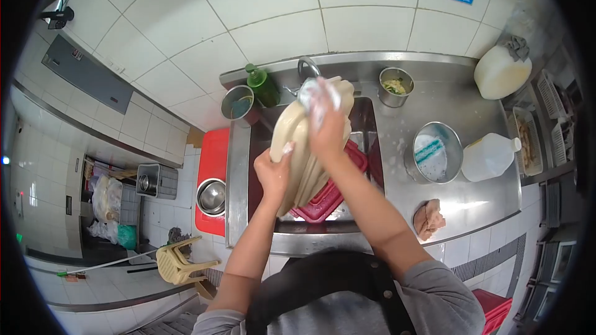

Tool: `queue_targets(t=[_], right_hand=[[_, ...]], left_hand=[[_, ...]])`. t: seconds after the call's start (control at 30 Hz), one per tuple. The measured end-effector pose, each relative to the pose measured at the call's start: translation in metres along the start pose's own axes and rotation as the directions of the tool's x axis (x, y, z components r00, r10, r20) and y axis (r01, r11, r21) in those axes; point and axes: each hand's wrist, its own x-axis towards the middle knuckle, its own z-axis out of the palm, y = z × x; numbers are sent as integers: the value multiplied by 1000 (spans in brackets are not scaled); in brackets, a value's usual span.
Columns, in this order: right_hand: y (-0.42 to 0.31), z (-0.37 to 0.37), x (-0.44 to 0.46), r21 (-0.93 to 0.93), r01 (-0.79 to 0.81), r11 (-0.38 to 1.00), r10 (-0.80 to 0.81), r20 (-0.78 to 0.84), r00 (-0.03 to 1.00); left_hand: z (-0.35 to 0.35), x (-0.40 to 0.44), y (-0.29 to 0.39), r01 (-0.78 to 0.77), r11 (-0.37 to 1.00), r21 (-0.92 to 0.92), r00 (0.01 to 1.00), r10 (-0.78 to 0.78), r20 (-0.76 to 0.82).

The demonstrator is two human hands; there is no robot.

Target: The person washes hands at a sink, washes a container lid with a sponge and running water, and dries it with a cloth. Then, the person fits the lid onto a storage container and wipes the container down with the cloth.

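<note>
Over the sink [267, 226], my left hand [273, 174] grips the near left edge of a beige ridged plastic piece [292, 130]. It is held tilted and has a wavy far edge; I cannot tell whether it is one piece or a stack. My right hand [326, 127] is closed round a white foamy wad [308, 94], pressed on the piece's upper part and somewhat blurred. Whether the wad is a sponge or a cloth does not show. Below, a red plastic tray [320, 208] lies in the basin, partly covered by the beige piece and my right arm.
A faucet [307, 67], green pump bottle [263, 87] and metal cup [239, 105] stand behind the sink. On the right counter are a pot of suds [434, 155], a tin with scraps [396, 87], jugs [490, 156] and a brown cloth [428, 219]. Metal bowls [212, 197] sit left.
</note>
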Motion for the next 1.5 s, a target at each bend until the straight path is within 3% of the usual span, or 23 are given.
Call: queue_targets(t=[0.03,0.2,0.27,0.3,0.37,0.43,0.53,0.6,0.63,0.67,0.7,0.8,0.9,0.93,1.0,1.03,1.13,1.2,1.27,1.33,1.37,1.43,1.5], right_hand=[[0,5,-32,-24,131,991,-132,-27,991],[-16,-21,-125,-180,364,914,-321,231,919],[-8,-22,-137,-127,600,790,-548,293,783],[-12,-24,-125,-137,608,782,-556,288,780],[-32,-35,-87,-145,347,927,-311,222,924],[-31,-45,-51,-159,33,987,-5,179,984],[7,-62,-11,-23,-135,991,137,70,988],[41,-67,-5,120,-464,878,446,150,883],[35,-62,-10,-12,-305,952,304,111,946],[24,-53,-25,48,-124,991,121,67,990],[-6,-51,-32,-11,-63,998,64,103,993],[-43,-42,-72,188,-34,982,2,168,986],[-30,-42,-79,-36,270,962,-245,319,915],[-22,-44,-72,-29,265,964,-243,322,915],[-5,-42,-53,210,-251,945,237,91,967],[-9,-44,-46,205,-264,942,248,101,963],[-29,-49,-40,66,-188,980,187,24,982],[-41,-52,-58,224,-151,963,85,281,956],[-29,-55,-59,195,-160,968,95,309,946],[-16,-59,-46,241,-128,962,-11,502,865],[-10,-53,-41,237,-142,961,7,493,870],[7,-40,-33,138,54,989,-95,312,945],[29,-37,-16,32,70,997,-76,341,937]], left_hand=[[-3,-4,0,-1,1000,-18,998,0,-59],[-9,-13,-2,-19,975,-223,985,-20,-169],[-15,-18,4,33,973,-229,990,-64,-127],[-14,-19,7,-38,980,-194,988,7,-156],[-12,-21,3,-125,978,-168,979,93,-182],[-15,-22,-2,-131,982,-134,977,104,-186],[-19,-22,-8,-148,980,-132,968,116,-224],[-26,-23,-9,-93,971,-222,972,40,-231],[-22,-23,1,-137,940,-314,961,49,-274],[-19,-20,2,-144,939,-313,958,54,-281],[-17,-18,1,-108,939,-326,963,17,-269],[-8,-19,4,-60,911,-409,961,-57,-270],[-8,-11,14,-45,883,-467,968,-76,-238],[-12,-14,15,-10,887,-462,974,-96,-205],[-17,-16,22,-16,878,-479,980,-81,-181],[-18,-17,26,-23,866,-500,987,-60,-151],[-17,-15,35,2,844,-537,989,-83,-127],[-21,-8,31,36,832,-554,984,-126,-125],[-23,-2,31,64,819,-571,980,-159,-118],[-24,-2,32,30,777,-629,981,-142,-129],[-25,0,32,43,783,-621,983,-143,-113],[-22,3,33,31,814,-580,991,-103,-91],[-23,7,36,7,817,-577,990,-87,-111]])
